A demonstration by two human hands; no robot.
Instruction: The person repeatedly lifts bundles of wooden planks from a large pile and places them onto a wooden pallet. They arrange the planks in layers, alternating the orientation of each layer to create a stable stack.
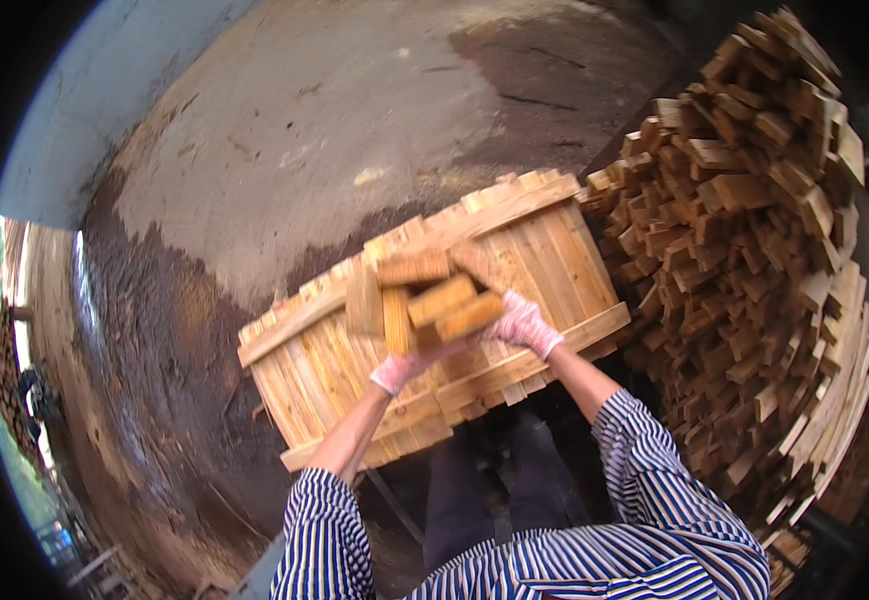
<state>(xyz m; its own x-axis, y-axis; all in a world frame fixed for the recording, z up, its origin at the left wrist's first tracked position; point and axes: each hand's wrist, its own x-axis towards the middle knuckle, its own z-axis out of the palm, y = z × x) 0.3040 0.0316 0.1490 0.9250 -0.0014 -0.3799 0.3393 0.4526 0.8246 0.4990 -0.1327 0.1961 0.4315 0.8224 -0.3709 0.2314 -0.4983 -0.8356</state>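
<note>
My left hand (405, 368), in a pinkish-white glove, and my right hand (520, 324), gloved alike, are closed around a loose bundle of short wood blocks (441, 300). The blocks lie at different angles, some flat and some with ends up, and the nearer ones look smeared by motion. Both hands reach in from the lower edge and clasp the bundle from its near side and right end. Just beneath is a wooden slatted panel (316, 388) with a long crosspiece near its far and near edges. Whether the bundle touches the panel I cannot tell.
A tall heap of cut wood pieces (724, 230) rises on the right, close to the panel's right end. Stained, dirty ground (344, 130) stretches beyond the panel. A pale wall (104, 110) stands at the far left, and my legs (479, 480) are just below the panel.
</note>
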